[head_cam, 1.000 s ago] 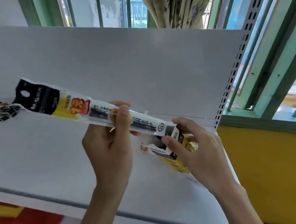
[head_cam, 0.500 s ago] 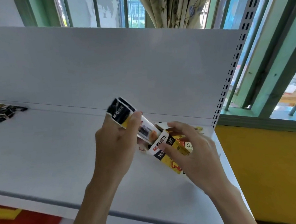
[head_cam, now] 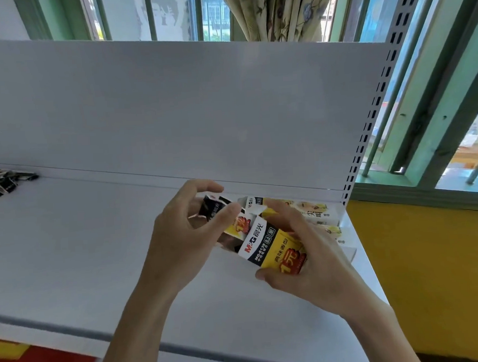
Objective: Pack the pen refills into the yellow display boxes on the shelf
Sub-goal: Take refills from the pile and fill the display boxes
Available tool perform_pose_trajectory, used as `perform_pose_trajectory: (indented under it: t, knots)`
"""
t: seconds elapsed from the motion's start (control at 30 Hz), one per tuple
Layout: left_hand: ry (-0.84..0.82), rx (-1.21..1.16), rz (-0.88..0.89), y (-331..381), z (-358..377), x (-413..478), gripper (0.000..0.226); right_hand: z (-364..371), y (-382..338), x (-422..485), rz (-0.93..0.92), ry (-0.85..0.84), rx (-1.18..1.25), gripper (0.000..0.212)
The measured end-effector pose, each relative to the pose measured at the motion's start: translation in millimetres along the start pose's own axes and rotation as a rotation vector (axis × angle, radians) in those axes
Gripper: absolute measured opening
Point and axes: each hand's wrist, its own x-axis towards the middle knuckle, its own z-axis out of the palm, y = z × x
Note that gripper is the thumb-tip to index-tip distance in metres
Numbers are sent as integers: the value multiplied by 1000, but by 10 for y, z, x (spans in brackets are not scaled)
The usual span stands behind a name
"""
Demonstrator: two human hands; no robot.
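Gripping the box at 4 o'clock of the view's centre, your right hand has its thumb under the near lower corner. Its fingers curl over the top edge, so much of the yellow face is covered. Your left hand, just at 9 o'clock of the box, is clamped on the pack. Thumb and forefinger pinch its black-and-yellow wrapper, and the other fingers curl behind it. The pack's lower end meets the box's open white flap, but your thumb and that flap hide the joint, so you cannot tell how far in it sits. No single refill can be made out through the crumpled wrapper. Whether the box rests on the shelf or is held just above it is also unclear, since your right palm hides its underside.

At 1 o'clock of the box a second box lies against the back panel, its near end hidden by your right fingers. The pale pieces at 4 o'clock of it are too blurred to name. Far off at 9 o'clock, a heap of dark scraps lies on the shelf, cut off by the frame's edge. The slotted upright stands at 2 o'clock, and a curtain hangs at 12.
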Motion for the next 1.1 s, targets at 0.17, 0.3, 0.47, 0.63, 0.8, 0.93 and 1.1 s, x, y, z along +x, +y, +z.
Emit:
perform_pose_trajectory:
  t: [0.17, 0.3, 0.47, 0.63, 0.8, 0.93, 1.1]
  knots:
    - [-38, 132, 121, -121, -32, -3, 18, -24, 58, 2, -3, 66, 58, 72]
    - [9, 160, 93, -200, -14, -2, 25, -46, 35, 21, -20, 71, 47, 55]
    - [-233, 178, -12, -276, -1, -10, 18, 24, 101, 28, -29, 53, -6, 63]
    - [-4, 79, -70, -486, 3, -43, 8, 51, 119, 100, 71, -8, 45, 67]
    - [85, 190, -144, -761, -111, -244, 13, 232, 102, 203, 105, -136, -110, 49]
    - [151, 415, -133, -856, -365, -585, 18, 444, -111, 210, 4, 17, -100, 47]
    - [352, 651, -232, -867, -789, -1442, 27, 1010, -738, -94, -274, 6, 434, 34]
